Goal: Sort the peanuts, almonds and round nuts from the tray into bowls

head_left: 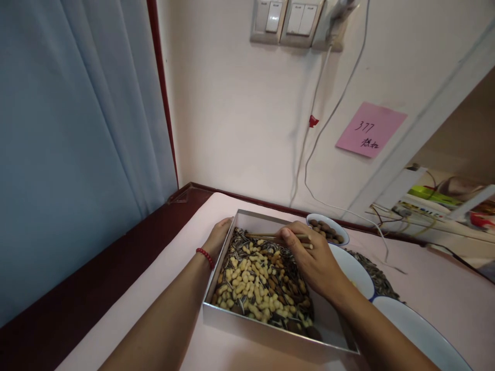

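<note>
A shallow rectangular box (278, 334) with silvery walls holds peanuts in shells (251, 281) mixed with striped sunflower seeds (242, 242) and a few larger brown nuts. My left hand (219, 237), wearing a red bead bracelet (205, 256), grips the box at its far left side; part of its fingers is hidden by the wall. Over the box's right half, my right hand (311, 257) is closed around a pair of wooden chopsticks (266, 236). Their tips point left, close above the seeds near the back wall. Whether anything is between the tips, I cannot tell.
Right of the box stand a bowl of brown nuts (327, 232), a white bowl (353, 268) partly behind my right arm, and another white bowl (417, 330). A heap of sunflower seeds (373, 273) lies beside them. A thin cable (348, 207) hangs down the wall onto the table.
</note>
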`<state>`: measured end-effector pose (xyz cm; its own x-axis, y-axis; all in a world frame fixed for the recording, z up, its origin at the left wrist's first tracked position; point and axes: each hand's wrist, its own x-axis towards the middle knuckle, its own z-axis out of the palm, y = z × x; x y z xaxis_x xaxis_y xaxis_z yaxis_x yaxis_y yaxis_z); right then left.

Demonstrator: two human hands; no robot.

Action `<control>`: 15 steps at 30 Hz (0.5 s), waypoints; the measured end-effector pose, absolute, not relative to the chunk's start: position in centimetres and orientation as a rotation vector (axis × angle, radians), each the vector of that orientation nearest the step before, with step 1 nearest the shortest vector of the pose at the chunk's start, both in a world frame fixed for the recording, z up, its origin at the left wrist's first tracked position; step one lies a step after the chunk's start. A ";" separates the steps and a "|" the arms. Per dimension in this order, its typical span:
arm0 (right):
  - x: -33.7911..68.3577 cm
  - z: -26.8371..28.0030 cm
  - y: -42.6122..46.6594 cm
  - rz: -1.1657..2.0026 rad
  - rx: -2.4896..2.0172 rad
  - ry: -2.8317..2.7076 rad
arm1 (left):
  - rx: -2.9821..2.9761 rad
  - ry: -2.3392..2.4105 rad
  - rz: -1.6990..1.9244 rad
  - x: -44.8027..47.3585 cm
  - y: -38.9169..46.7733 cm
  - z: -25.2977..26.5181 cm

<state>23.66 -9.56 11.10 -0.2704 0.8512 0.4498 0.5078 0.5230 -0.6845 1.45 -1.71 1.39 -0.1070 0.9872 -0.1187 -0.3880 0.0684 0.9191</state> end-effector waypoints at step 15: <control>23.8 11.2 -10.0 0.521 -1.123 -1.917 | 0.729 0.992 1.393 1.5 -1.8 1.5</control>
